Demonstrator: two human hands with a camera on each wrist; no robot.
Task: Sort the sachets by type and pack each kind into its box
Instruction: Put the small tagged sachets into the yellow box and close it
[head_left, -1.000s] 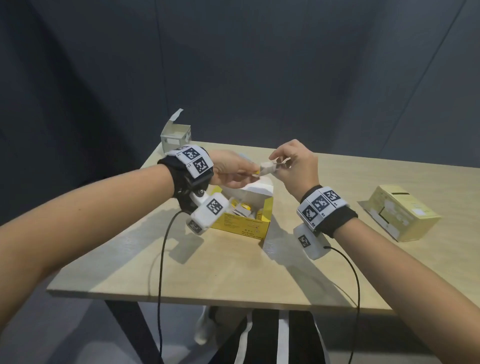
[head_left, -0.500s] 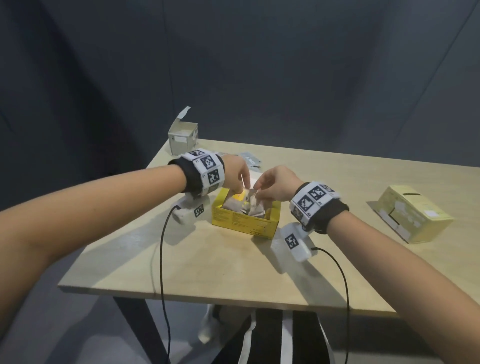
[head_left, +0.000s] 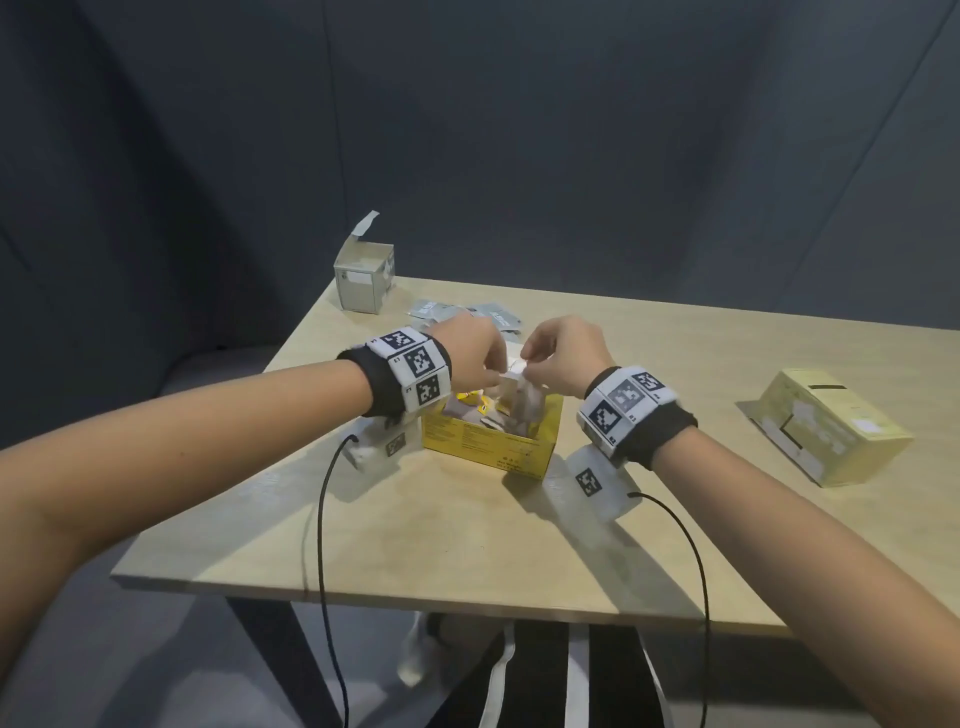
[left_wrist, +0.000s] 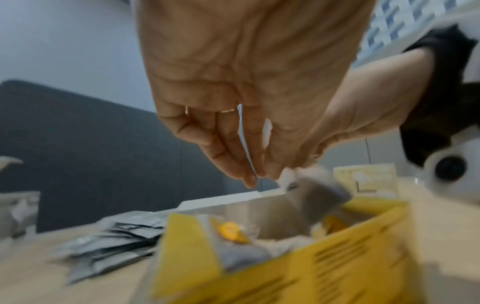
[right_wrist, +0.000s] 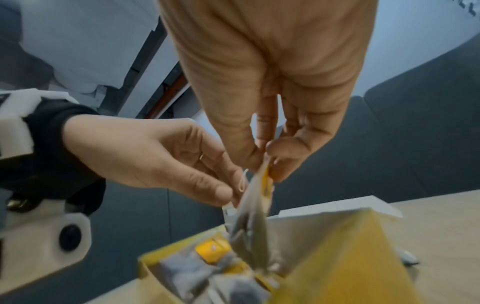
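An open yellow box (head_left: 488, 447) holds several tea bags with yellow tags. My right hand (head_left: 527, 371) pinches the top of a tea bag (right_wrist: 249, 226) between thumb and fingers (right_wrist: 265, 152). The bag hangs tilted, with its lower end inside the yellow box (right_wrist: 345, 257). Beside it, my left hand (head_left: 501, 371) brings thumb and fingertips together at the bag's white tag (right_wrist: 228, 206). In the left wrist view the left hand (left_wrist: 259, 174) points down next to the tea bag (left_wrist: 317, 197). A pile of grey sachets (head_left: 467, 314) lies behind the box.
A small grey box (head_left: 363, 280) with its flap up stands at the table's far left corner. A closed pale yellow box (head_left: 826, 426) lies at the right. Cables hang from both wrists over the table's front edge (head_left: 467, 603).
Both hands have come down from mid-air with the tea bag to the mouth of the yellow box. The bag now hangs into the box.
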